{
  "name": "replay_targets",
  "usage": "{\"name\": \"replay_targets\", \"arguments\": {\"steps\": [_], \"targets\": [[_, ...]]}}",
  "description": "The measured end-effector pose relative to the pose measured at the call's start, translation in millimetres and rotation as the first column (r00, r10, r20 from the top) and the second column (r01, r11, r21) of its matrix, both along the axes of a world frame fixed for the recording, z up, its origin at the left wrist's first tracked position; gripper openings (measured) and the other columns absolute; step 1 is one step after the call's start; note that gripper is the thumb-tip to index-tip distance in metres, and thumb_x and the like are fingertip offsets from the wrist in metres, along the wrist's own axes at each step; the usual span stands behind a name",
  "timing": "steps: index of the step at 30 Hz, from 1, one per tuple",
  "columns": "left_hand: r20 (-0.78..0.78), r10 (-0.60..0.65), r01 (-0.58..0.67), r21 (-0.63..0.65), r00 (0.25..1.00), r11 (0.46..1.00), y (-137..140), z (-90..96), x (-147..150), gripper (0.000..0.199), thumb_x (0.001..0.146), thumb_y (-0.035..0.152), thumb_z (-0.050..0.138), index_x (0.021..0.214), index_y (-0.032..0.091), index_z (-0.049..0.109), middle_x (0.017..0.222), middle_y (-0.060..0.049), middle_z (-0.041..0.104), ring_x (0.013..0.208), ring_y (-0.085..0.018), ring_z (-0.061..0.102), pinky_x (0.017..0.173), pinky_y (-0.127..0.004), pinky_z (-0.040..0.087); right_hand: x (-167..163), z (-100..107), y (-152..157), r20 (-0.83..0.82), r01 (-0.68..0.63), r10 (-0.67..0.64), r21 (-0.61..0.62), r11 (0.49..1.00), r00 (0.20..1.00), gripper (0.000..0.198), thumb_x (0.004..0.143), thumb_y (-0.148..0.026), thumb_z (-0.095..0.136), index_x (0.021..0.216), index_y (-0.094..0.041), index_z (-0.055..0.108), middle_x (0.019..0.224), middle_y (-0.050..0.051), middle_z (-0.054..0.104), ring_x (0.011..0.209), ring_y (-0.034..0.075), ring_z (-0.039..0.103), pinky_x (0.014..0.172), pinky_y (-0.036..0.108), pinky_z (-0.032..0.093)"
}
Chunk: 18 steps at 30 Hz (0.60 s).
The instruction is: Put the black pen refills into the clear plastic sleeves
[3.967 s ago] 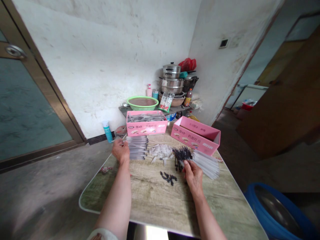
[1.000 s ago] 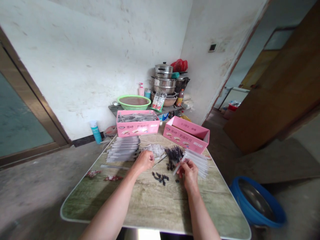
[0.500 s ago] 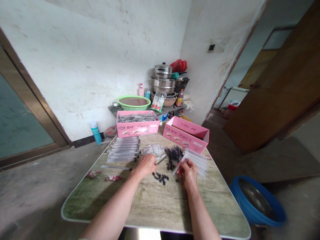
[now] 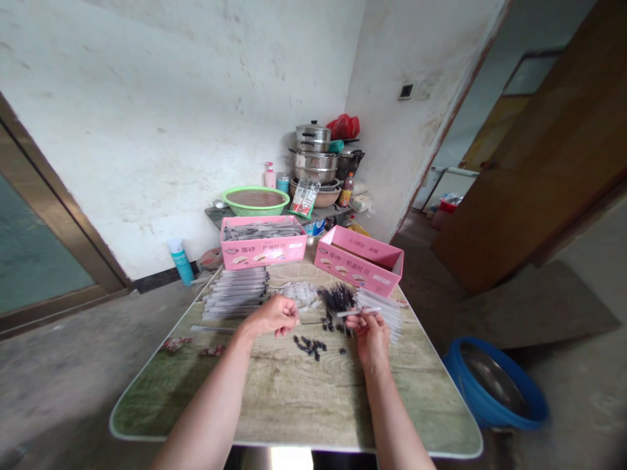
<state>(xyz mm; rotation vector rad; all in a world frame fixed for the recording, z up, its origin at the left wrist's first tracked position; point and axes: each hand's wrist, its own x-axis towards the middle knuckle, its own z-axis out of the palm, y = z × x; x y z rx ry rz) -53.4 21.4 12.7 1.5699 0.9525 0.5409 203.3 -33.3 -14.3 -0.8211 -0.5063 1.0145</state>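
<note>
Hands (image 4: 277, 316) near small black pieces (image 4: 308, 346) — 2 pink boxes (image 4: 264, 253) beyond

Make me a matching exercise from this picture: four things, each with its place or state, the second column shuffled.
Column one
1. Right hand
2. White pieces
3. Black pieces
4. Green basin

Column two
A. Behind the left pink box
B. Scattered on the table, with some lying nearer the viewer than the dark bunch
C. Holding a clear tube
D. Heaped between the row of tubes and the dark bunch

Right pairs: 1-C, 2-D, 3-B, 4-A
</note>
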Motion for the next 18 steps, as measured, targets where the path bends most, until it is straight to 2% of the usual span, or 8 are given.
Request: {"name": "replay_targets", "arguments": {"steps": [5,10,18], "targets": [[0.133,0.092,-0.096,0.019,0.987,0.995,3.3,-3.2,3.3,0.024,0.070,0.031,0.072,0.073,0.014,0.057,0.054,0.001,0.060,0.041,-0.009,0.052,0.039,-0.019,0.042,-1.0,-2.7,1.1,0.007,0.000,0.000,0.000,1.000,1.000,0.027,0.064,-0.029,0.083,0.078,-0.017,0.062,0.072,0.004,0.075,0.054,0.016,0.070,0.050,0.025,0.060],[0.225,0.040,-0.052,0.044,0.974,0.998,1.8,-3.0,1.1,0.029,0.074,0.038,0.073,0.077,0.013,0.058,0.059,0.000,0.062,0.044,-0.009,0.054,0.039,-0.018,0.040,2.7,-2.1,0.1,-0.020,0.031,-0.031,0.008,0.999,0.999,0.025,0.064,-0.026,0.082,0.075,-0.017,0.061,0.067,0.002,0.073,0.053,0.016,0.070,0.050,0.024,0.060],[0.226,-0.006,-0.002,0.036,0.974,0.999,0.0,-2.1,2.1,0.033,0.073,0.041,0.074,0.078,0.013,0.058,0.060,0.000,0.062,0.044,-0.008,0.054,0.040,-0.017,0.041,5.2,-0.8,0.7,-0.078,0.057,-0.058,-0.013,0.998,0.995,0.022,0.064,-0.024,0.079,0.075,-0.017,0.061,0.067,0.002,0.073,0.055,0.015,0.070,0.053,0.024,0.060]]}}
